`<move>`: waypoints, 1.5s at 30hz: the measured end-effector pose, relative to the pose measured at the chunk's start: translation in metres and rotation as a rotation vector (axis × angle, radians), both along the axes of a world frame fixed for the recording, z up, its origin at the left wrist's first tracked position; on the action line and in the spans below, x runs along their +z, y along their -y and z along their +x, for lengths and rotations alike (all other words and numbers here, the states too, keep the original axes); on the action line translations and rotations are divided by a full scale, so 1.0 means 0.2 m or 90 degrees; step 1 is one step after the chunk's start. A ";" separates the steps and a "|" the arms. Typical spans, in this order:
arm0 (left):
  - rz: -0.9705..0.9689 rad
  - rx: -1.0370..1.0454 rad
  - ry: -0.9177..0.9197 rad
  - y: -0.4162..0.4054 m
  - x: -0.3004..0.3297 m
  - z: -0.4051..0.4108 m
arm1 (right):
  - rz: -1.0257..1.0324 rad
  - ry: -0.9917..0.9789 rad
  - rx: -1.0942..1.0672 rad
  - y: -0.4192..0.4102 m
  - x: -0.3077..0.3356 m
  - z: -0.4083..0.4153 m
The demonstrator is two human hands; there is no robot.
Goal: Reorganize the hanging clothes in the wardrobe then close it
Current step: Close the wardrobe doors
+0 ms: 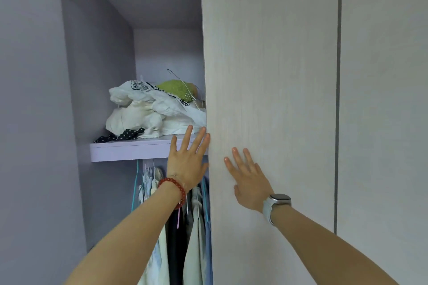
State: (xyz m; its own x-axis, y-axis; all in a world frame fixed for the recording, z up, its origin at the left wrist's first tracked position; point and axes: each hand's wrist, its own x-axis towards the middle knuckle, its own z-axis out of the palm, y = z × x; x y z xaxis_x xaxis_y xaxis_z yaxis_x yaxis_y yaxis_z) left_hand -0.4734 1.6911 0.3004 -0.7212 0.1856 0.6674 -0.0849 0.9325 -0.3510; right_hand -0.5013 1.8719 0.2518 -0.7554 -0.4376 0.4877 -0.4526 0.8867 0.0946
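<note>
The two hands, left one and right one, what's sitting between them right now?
In the head view, the front edge of the wardrobe door runs between them: the left hand is beside it, the right hand flat on its face.

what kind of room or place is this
Most likely a bedroom at home, at a built-in wardrobe. A pale wood-grain wardrobe door stands beside a lilac interior shelf piled with crumpled white clothes, and shirts on hangers hang below it.

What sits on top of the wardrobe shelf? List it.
On the shelf: crumpled white clothes, a green fuzzy item, a polka-dot cloth and a wire hanger. The door hides the shelf's right part.
</note>
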 end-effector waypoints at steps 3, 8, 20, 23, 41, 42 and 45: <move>-0.019 0.069 0.054 -0.03 0.03 -0.09 | 0.048 0.040 -0.040 0.04 0.02 -0.06; -0.053 0.109 0.135 -0.04 0.06 -0.15 | 0.137 0.078 -0.082 0.03 0.03 -0.10; 0.068 -0.087 -0.292 0.30 -0.14 0.60 | -0.393 -0.212 0.301 0.45 -0.25 0.38; 0.040 0.036 -0.274 0.49 -0.21 0.92 | -0.402 -0.159 0.412 0.75 -0.31 0.57; 0.565 0.144 -0.228 0.97 -0.51 1.73 | -0.304 0.236 0.724 1.41 -0.48 1.25; 0.556 0.122 -0.246 0.94 -0.53 1.72 | -0.322 0.229 0.721 1.37 -0.50 1.22; 0.524 0.046 -0.270 0.81 -0.56 1.69 | -0.357 0.212 0.705 1.23 -0.54 1.13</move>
State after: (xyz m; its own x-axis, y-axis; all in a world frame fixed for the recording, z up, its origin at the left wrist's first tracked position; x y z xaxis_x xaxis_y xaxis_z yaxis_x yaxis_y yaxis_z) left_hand -0.1350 1.5299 0.1881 -0.3786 -0.4993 0.7793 -0.1230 0.8617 0.4923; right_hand -0.2756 1.6253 0.1439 -0.2426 -0.7045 0.6670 -0.8994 -0.0945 -0.4269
